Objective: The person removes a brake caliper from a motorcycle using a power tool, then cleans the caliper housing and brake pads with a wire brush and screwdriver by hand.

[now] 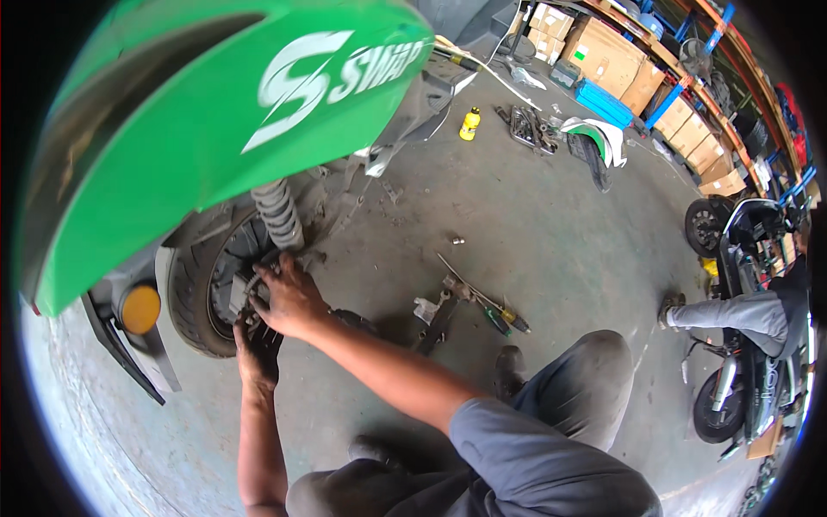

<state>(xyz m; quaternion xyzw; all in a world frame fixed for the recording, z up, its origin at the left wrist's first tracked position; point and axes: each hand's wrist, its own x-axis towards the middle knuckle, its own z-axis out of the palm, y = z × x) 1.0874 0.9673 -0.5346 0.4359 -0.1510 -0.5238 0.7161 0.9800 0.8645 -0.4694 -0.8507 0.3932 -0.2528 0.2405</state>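
Under the green panel (185, 146) sits the wheel (191, 302), and our left hand (257, 349) and right hand (291, 297) are by its middle; we can't tell if either grip is closed.

The bare right hand's fingers (269, 277) hide whatever they touch beside the round, black-tyred wheel (191, 302). The upper edge cuts off the glossy green body panel (215, 121). A silvery metallic piece (458, 241) on the grey floor (551, 258) is too small to identify.

Blue-grey short sleeve (525, 444); dark grey trousers (579, 392); dark shoe (510, 365); bare hands (291, 298).
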